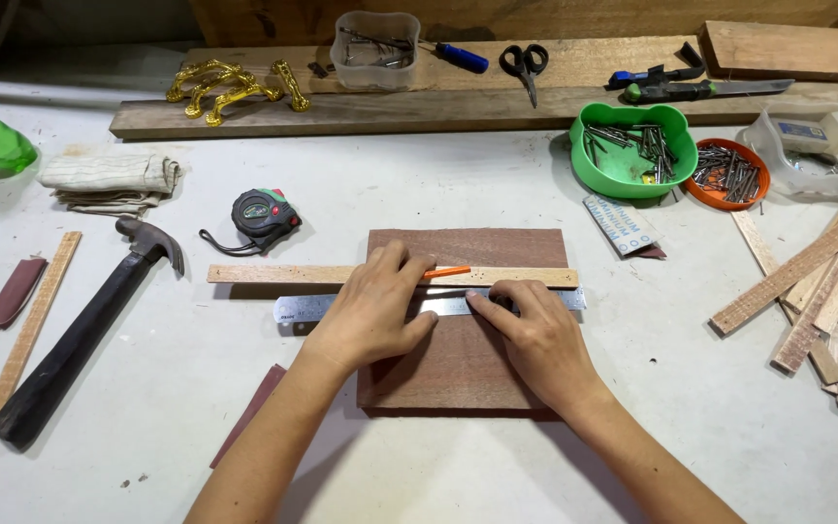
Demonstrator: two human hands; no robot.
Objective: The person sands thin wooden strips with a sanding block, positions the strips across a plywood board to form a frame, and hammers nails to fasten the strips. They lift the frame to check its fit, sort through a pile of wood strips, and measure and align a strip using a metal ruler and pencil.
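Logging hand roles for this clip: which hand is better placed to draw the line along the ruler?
Probably the left hand: the orange pencil sticks out of its grip, just above the steel ruler. The right hand lies flat, fingertips pinning the ruler to the board.

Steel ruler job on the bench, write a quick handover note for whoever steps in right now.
Left hand: presses on the steel ruler and grips an orange pencil, tip pointing right.
Right hand: fingers pin the ruler's right part.
Ruler lies across the reddish-brown board, just below a thin wooden strip that also crosses it.
Done: ruler and strip laid across the board. No drawn line is visible.
Left: cannot tell what marking remains.
Nearby: hammer, tape measure.
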